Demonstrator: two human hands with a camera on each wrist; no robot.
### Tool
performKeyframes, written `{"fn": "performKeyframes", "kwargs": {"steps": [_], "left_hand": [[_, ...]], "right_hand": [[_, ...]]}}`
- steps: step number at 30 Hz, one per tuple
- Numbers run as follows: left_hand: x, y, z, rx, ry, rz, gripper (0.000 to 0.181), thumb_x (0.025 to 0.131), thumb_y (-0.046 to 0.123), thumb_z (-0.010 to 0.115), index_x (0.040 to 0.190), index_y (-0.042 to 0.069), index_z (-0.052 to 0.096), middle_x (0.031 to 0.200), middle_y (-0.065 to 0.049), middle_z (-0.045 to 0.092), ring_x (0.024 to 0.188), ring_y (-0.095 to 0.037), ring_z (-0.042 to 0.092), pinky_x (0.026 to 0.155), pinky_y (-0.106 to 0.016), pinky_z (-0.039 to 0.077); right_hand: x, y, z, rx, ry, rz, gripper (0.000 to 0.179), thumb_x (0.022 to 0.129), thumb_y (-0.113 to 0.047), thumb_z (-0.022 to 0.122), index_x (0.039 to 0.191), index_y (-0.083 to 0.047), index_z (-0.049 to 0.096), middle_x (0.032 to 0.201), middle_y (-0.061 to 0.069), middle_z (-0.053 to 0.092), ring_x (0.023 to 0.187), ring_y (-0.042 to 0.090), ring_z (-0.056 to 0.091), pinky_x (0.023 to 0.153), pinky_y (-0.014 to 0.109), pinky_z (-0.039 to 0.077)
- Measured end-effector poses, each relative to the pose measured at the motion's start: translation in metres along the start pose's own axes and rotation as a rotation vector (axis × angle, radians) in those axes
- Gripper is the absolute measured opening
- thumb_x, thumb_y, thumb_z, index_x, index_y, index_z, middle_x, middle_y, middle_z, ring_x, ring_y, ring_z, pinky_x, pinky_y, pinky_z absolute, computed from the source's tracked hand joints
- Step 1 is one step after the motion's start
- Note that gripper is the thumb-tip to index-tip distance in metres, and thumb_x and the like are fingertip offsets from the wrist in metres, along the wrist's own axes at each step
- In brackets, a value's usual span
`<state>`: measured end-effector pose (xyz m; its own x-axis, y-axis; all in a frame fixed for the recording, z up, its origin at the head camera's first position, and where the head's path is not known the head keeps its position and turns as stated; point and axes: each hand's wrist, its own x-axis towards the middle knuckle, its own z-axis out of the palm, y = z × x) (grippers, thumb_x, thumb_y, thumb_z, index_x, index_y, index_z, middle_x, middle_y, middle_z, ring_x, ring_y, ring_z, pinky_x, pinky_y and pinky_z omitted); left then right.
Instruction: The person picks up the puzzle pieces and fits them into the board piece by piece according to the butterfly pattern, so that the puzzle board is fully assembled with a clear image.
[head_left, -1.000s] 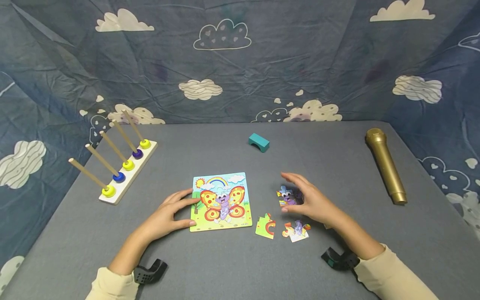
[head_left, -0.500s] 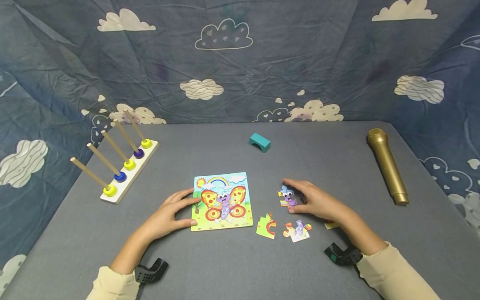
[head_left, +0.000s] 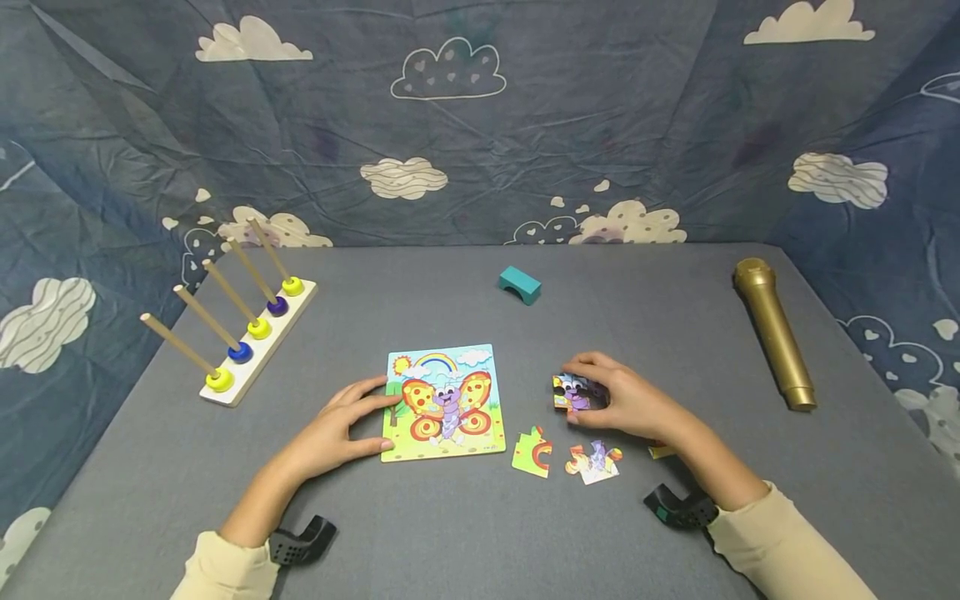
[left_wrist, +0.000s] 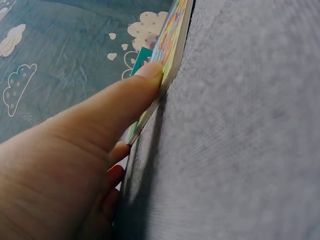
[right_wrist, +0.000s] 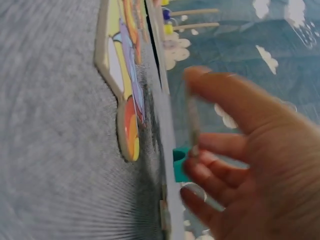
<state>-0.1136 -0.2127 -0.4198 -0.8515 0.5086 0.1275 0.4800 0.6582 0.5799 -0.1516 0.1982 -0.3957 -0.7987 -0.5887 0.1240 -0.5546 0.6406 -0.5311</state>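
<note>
My left hand (head_left: 341, 425) rests at the left edge of a square butterfly puzzle board (head_left: 483, 433), fingertips and thumb on its border. In the left wrist view the thumb (left_wrist: 145, 80) presses on the board's edge. To the right of the board, my right hand (head_left: 633, 404) pinches a purple-faced puzzle piece (head_left: 570, 393) between thumb and fingers; the palm side of the piece is partly hidden. The right wrist view has this held piece (right_wrist: 193, 122) edge-on, raised off the table. A green puzzle piece (head_left: 528, 454) and a white-and-purple puzzle piece (head_left: 597, 462) lie nearer me.
Another puzzle piece (head_left: 662, 452) lies partly hidden under my right wrist. A teal arch block (head_left: 519, 285) sits farther back. On the left stands a peg rack (head_left: 258, 346) with yellow and blue rings; a gold microphone (head_left: 774, 333) lies on the right.
My right fingers and thumb have closed in on the purple-faced piece, which is now pinched, lifted and tilted. The left hand and the board have stayed in place.
</note>
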Motion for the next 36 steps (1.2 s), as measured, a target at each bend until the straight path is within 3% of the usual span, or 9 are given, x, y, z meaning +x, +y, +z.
{"fn": "performKeyframes", "kwargs": {"steps": [5, 10, 15, 20, 24, 27, 30, 36], "left_hand": [[0.002, 0.004, 0.003, 0.072, 0.034, 0.033, 0.053, 0.077, 0.034, 0.069, 0.124, 0.014, 0.054, 0.136, -0.007, 0.039, 0.125, -0.032, 0.029, 0.097, -0.053, 0.025], [0.006, 0.012, 0.008, 0.175, 0.046, 0.016, 0.051, 0.081, 0.039, 0.064, 0.122, 0.01, 0.054, 0.13, -0.006, 0.046, 0.126, -0.031, 0.03, 0.099, -0.052, 0.022], [0.008, 0.02, 0.011, 0.242, 0.066, -0.006, 0.051, 0.081, 0.042, 0.063, 0.119, 0.008, 0.055, 0.127, -0.007, 0.048, 0.124, -0.03, 0.033, 0.099, -0.05, 0.024], [0.009, 0.024, 0.014, 0.328, 0.061, -0.003, 0.055, 0.081, 0.048, 0.06, 0.124, 0.013, 0.053, 0.126, -0.009, 0.047, 0.121, -0.034, 0.036, 0.098, -0.051, 0.025], [0.01, 0.029, 0.016, 0.365, 0.048, 0.007, 0.052, 0.082, 0.05, 0.057, 0.126, 0.023, 0.054, 0.128, -0.011, 0.044, 0.12, -0.039, 0.033, 0.097, -0.053, 0.023], [0.011, 0.032, 0.016, 0.362, 0.063, 0.023, 0.047, 0.082, 0.048, 0.059, 0.123, 0.024, 0.058, 0.128, -0.012, 0.044, 0.121, -0.038, 0.032, 0.098, -0.052, 0.022], [0.014, 0.034, 0.017, 0.354, 0.075, 0.057, 0.045, 0.082, 0.045, 0.061, 0.119, 0.019, 0.06, 0.128, -0.009, 0.045, 0.122, -0.034, 0.033, 0.1, -0.05, 0.021], [0.021, 0.037, 0.024, 0.266, 0.036, 0.103, 0.052, 0.084, 0.043, 0.059, 0.116, 0.004, 0.054, 0.13, -0.006, 0.045, 0.122, -0.02, 0.037, 0.103, -0.042, 0.021]], "right_hand": [[0.004, -0.021, -0.003, 0.017, 0.068, -0.078, 0.066, 0.072, -0.035, 0.074, 0.126, -0.005, 0.051, 0.123, 0.007, 0.044, 0.111, 0.023, 0.044, 0.088, 0.046, 0.039], [0.016, -0.049, 0.002, 0.048, 0.103, -0.174, 0.065, 0.074, -0.029, 0.074, 0.127, -0.003, 0.049, 0.125, 0.007, 0.043, 0.113, 0.02, 0.042, 0.089, 0.041, 0.04], [0.034, -0.077, 0.015, 0.066, 0.102, -0.214, 0.066, 0.075, -0.031, 0.073, 0.13, -0.005, 0.047, 0.126, 0.005, 0.041, 0.115, 0.017, 0.039, 0.092, 0.037, 0.038], [0.052, -0.099, 0.034, 0.006, 0.102, -0.234, 0.065, 0.075, -0.032, 0.072, 0.128, -0.003, 0.049, 0.124, 0.008, 0.044, 0.112, 0.019, 0.042, 0.089, 0.037, 0.04], [0.067, -0.104, 0.051, -0.071, 0.078, -0.227, 0.063, 0.074, -0.032, 0.072, 0.125, -0.001, 0.051, 0.122, 0.01, 0.047, 0.107, 0.023, 0.047, 0.087, 0.039, 0.04], [0.076, -0.101, 0.061, -0.107, 0.05, -0.199, 0.062, 0.074, -0.032, 0.072, 0.124, 0.0, 0.052, 0.12, 0.011, 0.048, 0.105, 0.024, 0.048, 0.088, 0.04, 0.04], [0.083, -0.097, 0.069, -0.122, 0.022, -0.176, 0.062, 0.074, -0.033, 0.072, 0.124, 0.0, 0.052, 0.12, 0.011, 0.049, 0.105, 0.025, 0.049, 0.089, 0.04, 0.039], [0.09, -0.09, 0.08, -0.105, -0.02, -0.15, 0.061, 0.076, -0.036, 0.07, 0.123, -0.002, 0.053, 0.122, 0.011, 0.05, 0.113, 0.023, 0.045, 0.095, 0.042, 0.034]]}}
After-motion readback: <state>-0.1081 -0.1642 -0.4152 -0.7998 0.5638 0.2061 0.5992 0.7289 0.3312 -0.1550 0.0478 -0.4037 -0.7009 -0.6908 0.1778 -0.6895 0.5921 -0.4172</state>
